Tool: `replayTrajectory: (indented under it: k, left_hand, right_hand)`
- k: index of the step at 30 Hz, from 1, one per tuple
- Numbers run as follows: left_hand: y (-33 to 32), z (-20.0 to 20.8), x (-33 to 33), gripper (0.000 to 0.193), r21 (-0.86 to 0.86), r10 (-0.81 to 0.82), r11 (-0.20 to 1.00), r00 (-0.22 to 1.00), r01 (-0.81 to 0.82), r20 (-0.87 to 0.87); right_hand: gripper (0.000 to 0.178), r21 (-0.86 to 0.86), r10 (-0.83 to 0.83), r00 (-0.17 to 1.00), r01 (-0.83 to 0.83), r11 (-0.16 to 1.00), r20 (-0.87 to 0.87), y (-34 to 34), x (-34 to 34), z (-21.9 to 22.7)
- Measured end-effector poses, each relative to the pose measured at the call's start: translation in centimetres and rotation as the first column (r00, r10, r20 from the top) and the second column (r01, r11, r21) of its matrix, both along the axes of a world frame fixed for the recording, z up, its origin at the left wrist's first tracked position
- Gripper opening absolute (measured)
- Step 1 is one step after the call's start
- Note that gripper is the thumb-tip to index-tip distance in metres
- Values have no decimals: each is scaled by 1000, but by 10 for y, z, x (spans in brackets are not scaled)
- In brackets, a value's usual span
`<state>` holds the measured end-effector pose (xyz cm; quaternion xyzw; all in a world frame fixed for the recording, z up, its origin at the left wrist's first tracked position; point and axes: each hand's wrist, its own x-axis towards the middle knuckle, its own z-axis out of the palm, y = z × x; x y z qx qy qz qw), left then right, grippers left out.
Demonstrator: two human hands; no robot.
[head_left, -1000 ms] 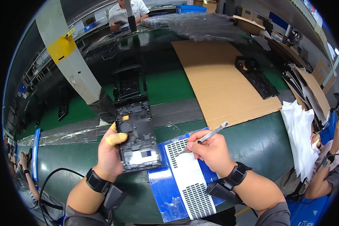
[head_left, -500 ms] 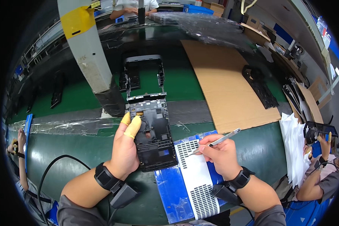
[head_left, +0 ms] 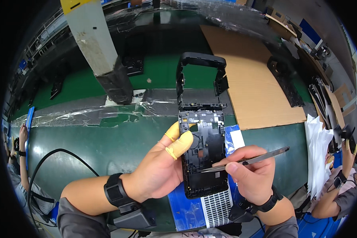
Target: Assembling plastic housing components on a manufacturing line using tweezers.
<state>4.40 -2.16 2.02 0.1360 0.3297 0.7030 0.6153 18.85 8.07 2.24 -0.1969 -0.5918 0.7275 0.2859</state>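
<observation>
A black plastic housing frame (head_left: 205,141), with an open loop at its far end, is gripped along its left edge by my left hand (head_left: 162,166). Yellow finger cots cover the thumb and a finger of that hand. My right hand (head_left: 252,174) pinches metal tweezers (head_left: 265,155), whose tips reach over the lower part of the housing. A small grey patch shows just below the tips; whether they hold it I cannot tell. Under the housing lies a white sheet of small black rectangular stickers (head_left: 218,208) on a blue plastic-wrapped board (head_left: 186,214).
A grey post (head_left: 95,43) rises from the green table (head_left: 67,150). Brown cardboard (head_left: 250,91) lies right of the housing, with another black housing (head_left: 285,81) on it. White sheets (head_left: 317,154) hang at the right edge. Co-workers' hands show at both sides.
My left hand has carried the housing right, over the sticker sheet. The tweezers in my right hand have moved from the stickers to the housing. The view has shifted too.
</observation>
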Motion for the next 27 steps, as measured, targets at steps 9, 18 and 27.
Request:
replayTrajectory:
  k: [9, 18, 27]
  left_hand:
    - [-3, -4, 2, 41, -2, 13, 1000, 999, -13, 29]
    - [-6, -4, 2, 35, -5, 27, 1000, 990, -26, 136]
    - [-7, -6, 1, 46, 27, -3, 1000, 992, -1, 125]
  right_hand:
    - [15, -68, 98, 993, -102, 992, -58, 0, 5, -13]
    - [15, -30, 109, 993, -111, 993, -47, -1, 4, -11]
    - [12, 4, 103, 995, -103, 995, -16, -1, 4, -13]
